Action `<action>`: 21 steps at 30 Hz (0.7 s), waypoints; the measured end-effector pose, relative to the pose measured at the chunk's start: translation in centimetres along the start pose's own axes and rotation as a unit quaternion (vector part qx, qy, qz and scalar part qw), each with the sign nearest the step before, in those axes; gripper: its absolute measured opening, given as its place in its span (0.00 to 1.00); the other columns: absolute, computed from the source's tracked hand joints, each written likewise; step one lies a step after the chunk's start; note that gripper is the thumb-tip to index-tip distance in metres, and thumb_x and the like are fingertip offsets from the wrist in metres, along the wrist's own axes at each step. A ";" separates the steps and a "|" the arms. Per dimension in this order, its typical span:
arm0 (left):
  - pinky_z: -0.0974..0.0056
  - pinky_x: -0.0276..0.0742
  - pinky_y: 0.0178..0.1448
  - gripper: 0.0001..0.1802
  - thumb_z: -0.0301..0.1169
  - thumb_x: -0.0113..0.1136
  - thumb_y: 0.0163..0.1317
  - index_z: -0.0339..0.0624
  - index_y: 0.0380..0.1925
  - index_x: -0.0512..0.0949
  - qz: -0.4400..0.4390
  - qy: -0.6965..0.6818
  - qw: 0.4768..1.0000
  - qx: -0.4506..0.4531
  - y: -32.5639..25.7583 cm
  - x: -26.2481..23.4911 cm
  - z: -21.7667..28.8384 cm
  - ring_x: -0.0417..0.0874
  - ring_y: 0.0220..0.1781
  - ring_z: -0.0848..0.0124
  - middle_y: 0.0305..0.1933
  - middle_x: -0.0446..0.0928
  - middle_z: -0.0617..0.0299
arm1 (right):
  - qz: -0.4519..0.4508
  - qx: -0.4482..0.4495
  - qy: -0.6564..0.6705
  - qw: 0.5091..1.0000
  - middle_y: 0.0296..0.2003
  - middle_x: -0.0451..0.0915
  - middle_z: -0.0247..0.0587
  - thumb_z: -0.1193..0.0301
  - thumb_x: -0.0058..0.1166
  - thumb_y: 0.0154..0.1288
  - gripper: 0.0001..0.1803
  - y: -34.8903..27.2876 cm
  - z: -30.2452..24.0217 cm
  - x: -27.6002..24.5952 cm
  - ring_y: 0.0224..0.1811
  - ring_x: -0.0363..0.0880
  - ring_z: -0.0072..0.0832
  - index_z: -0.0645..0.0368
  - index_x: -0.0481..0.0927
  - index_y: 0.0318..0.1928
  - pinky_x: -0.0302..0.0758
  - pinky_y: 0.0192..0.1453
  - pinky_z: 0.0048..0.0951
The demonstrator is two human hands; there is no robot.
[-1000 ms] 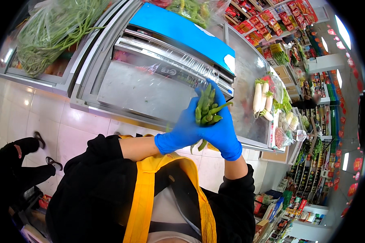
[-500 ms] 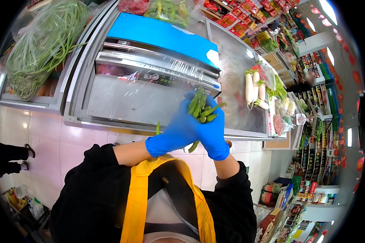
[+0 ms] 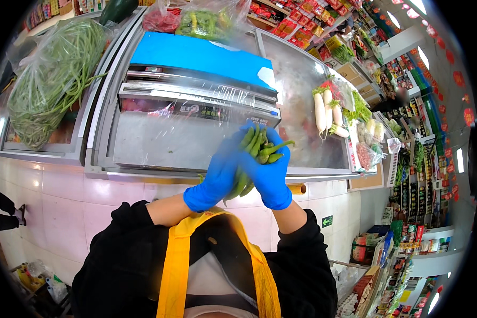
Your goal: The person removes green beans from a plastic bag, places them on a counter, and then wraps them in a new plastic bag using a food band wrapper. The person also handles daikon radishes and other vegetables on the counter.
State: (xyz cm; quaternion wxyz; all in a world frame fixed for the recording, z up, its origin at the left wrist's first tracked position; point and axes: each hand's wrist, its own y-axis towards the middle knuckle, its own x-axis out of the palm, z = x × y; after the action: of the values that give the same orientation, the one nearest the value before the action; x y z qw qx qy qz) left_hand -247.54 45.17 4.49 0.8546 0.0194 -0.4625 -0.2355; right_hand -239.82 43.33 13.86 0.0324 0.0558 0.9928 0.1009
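Both hands gloved blue, grips pressed around one bunch of green peppers point(image 3: 255, 153), held upright just above the near table point(image 3: 323, 170) edge: left hand point(image 3: 217, 177) cups the stems, right hand point(image 3: 267, 175) wraps the far side. Bunch gathered and squared; nothing wrapped yet, by the look of it. Beyond: wrap machine point(image 3: 196, 106) with film point(image 3: 196, 94) stretched, plate bare. Further right, white radishes point(image 3: 326, 111). Far left, bag of long beans point(image 3: 50, 79).

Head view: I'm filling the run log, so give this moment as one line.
left hand: blue glove, grip on bunch of green chili peppers | right hand: same bunch | below: steel film-wrapping machine
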 end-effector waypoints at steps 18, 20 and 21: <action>0.62 0.69 0.57 0.34 0.25 0.59 0.53 0.39 0.61 0.59 0.083 0.146 0.986 -0.004 -1.5 -1.4 0.2 0.70 0.56 0.68 0.56 0.67 0.57 | -0.144 0.088 -0.110 0.979 0.62 0.57 0.44 0.76 0.72 0.34 0.63 -4.7 7.0 -1.0 0.63 0.60 0.35 0.54 0.41 0.68 0.65 0.62 0.35; 0.60 0.63 0.62 0.39 0.27 0.60 0.52 0.41 0.64 0.56 0.103 0.121 0.987 -0.025 -1.9 -1.9 -0.6 0.65 0.62 0.67 0.63 0.61 0.55 | -0.145 0.116 -0.143 0.972 0.61 0.57 0.43 0.77 0.70 0.36 0.57 -5.0 8.1 -1.5 0.62 0.61 0.33 0.56 0.47 0.66 0.67 0.61 0.34; 0.62 0.67 0.60 0.35 0.27 0.61 0.52 0.41 0.61 0.60 0.058 0.150 0.985 -0.057 -1.8 -1.4 1.3 0.70 0.57 0.67 0.56 0.69 0.56 | -0.172 0.067 -0.200 0.962 0.58 0.64 0.45 0.77 0.68 0.39 0.48 -4.1 7.1 -1.1 0.57 0.68 0.31 0.60 0.55 0.62 0.69 0.57 0.31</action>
State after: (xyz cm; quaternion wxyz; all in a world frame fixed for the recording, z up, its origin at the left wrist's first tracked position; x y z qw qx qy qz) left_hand -249.93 44.39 3.66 0.9261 -0.0215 -0.3153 -0.2062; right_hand -238.63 40.57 6.11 0.2434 -0.0946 0.9652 0.0140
